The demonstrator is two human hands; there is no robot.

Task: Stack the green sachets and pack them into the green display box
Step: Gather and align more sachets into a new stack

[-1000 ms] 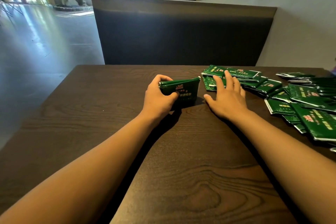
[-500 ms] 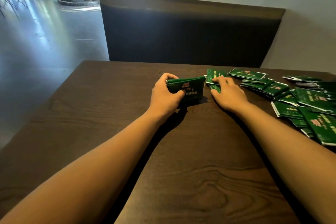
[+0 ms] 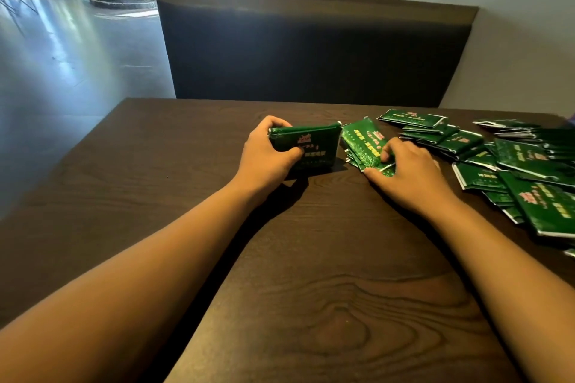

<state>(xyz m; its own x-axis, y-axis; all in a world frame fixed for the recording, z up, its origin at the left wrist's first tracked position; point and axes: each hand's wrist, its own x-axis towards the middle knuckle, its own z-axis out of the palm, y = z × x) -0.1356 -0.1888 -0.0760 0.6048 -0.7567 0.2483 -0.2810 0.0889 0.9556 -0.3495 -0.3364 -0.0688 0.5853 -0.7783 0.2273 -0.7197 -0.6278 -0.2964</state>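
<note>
A green display box (image 3: 314,146) stands upright on the dark wooden table (image 3: 311,289), slightly left of centre. My left hand (image 3: 267,155) grips its left end, thumb across the front face. Just to the right of the box, my right hand (image 3: 407,171) pinches a small bundle of green sachets (image 3: 364,141), tilted up off the table, its upper corner nearly touching the box. Several loose green sachets (image 3: 529,171) lie scattered and overlapping across the right side of the table.
A dark padded bench back (image 3: 311,50) stands right behind the table's far edge. The table's left edge (image 3: 77,146) drops to a shiny grey floor. A plain wall rises on the right.
My right hand, flat on the sachets a second ago, has closed on a small bundle, lifted it and drawn it left toward the box. The left hand still holds the box.
</note>
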